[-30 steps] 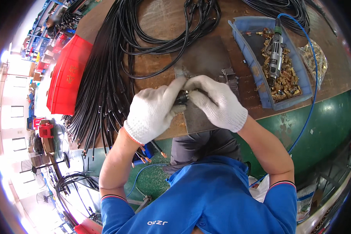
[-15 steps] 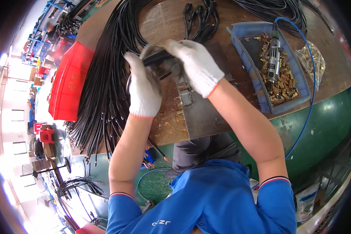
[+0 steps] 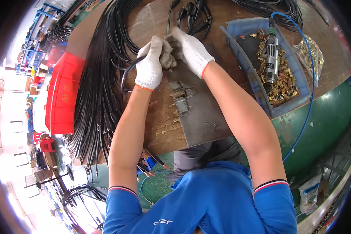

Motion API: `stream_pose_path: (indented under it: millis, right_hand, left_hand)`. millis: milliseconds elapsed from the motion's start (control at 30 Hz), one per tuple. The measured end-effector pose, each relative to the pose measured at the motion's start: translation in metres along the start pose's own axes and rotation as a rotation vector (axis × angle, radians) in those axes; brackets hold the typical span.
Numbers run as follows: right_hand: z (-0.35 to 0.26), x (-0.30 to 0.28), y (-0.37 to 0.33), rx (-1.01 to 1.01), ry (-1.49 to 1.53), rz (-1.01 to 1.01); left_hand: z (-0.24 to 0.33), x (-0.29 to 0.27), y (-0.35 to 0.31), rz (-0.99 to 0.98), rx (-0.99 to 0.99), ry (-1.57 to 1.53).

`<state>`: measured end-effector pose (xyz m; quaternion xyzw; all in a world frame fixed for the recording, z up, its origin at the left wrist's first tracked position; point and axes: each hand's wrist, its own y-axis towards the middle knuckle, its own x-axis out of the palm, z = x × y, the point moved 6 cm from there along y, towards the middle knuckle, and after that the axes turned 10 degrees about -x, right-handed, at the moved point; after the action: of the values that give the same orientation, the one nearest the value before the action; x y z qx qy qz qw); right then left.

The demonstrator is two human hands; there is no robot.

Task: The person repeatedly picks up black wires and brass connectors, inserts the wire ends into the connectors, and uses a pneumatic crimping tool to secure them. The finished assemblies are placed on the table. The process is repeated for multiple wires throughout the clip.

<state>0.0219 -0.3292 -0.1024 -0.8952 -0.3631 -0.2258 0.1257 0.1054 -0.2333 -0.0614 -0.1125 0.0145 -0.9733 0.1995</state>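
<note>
Both my hands wear white knit gloves and meet above the bench. My left hand [image 3: 150, 66] is closed around a black cable [image 3: 125, 74], which loops out at its left side. Close against it, my right hand [image 3: 193, 52] has its fingers curled inward; what lies in them is hidden. Just below the hands, a small metal fixture [image 3: 181, 103] is mounted on a dark steel plate [image 3: 204, 126]. Left of my left hand spreads a thick bundle of black cables [image 3: 93, 89]. More cables with moulded plugs [image 3: 191, 17] lie beyond my fingers.
A blue bin [image 3: 257, 95] at right holds brass terminals [image 3: 288, 87], with a grey air tool [image 3: 272, 62] on top and a blue hose [image 3: 313, 91] trailing off. Beside it lies a clear bag [image 3: 314, 58]. A red bin [image 3: 64, 97] stands left. Brass scraps litter the wooden bench [image 3: 156, 130].
My hands have drawn together and moved slightly away from me, uncovering the fixture and more of the plate. The dark piece that showed between them is now mostly covered by the gloves.
</note>
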Motion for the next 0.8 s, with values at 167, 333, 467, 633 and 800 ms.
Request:
stream_pose_path:
  millis: [167, 333, 467, 633, 800]
  right_hand:
    - [-0.012, 0.024, -0.019, -0.284, -0.423, -0.123]
    - [-0.010, 0.018, -0.020, -0.388, -0.410, -0.029]
    - [-0.011, 0.011, -0.031, -0.527, -0.501, -0.044]
    - [-0.016, 0.016, -0.030, -0.479, -0.548, -0.152]
    - [-0.029, 0.009, -0.037, -0.370, -0.504, 0.001]
  left_hand:
    - [-0.006, -0.010, 0.007, 0.120, 0.184, 0.393]
    - [-0.013, -0.019, 0.017, 0.023, 0.401, 0.811]
    - [-0.020, 0.003, -0.004, 0.219, 0.629, 0.999]
    - [-0.024, 0.004, 0.000, 0.135, 0.278, 0.291]
    - [-0.004, 0.000, -0.020, 0.329, 0.164, 0.476]
